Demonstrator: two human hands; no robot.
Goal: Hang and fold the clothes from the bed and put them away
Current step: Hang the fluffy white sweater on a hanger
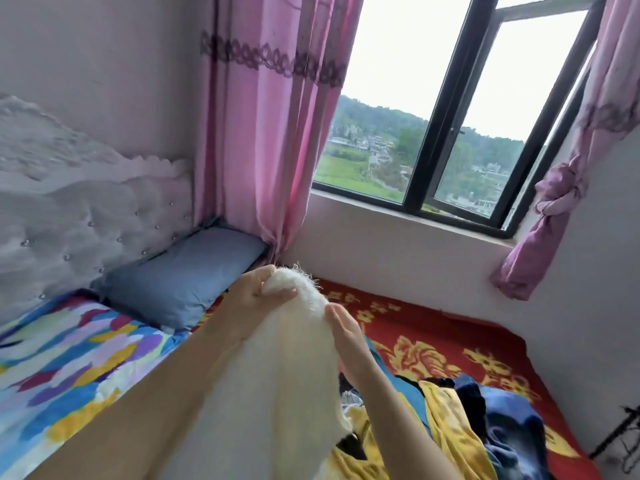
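We hold the fuzzy white garment (277, 358) up at centre frame. Our left hand (258, 292) grips its bunched top and our right hand (343, 327) pinches its edge, likely to find its shape for folding. The clothes pile (467, 410) lies lower right on the bed (450, 327).

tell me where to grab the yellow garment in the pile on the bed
Pinch the yellow garment on its bare left fold, likely coming from above-left: the dark blue garment lies against its right side. The left hand and right hand both hold the white fuzzy garment.
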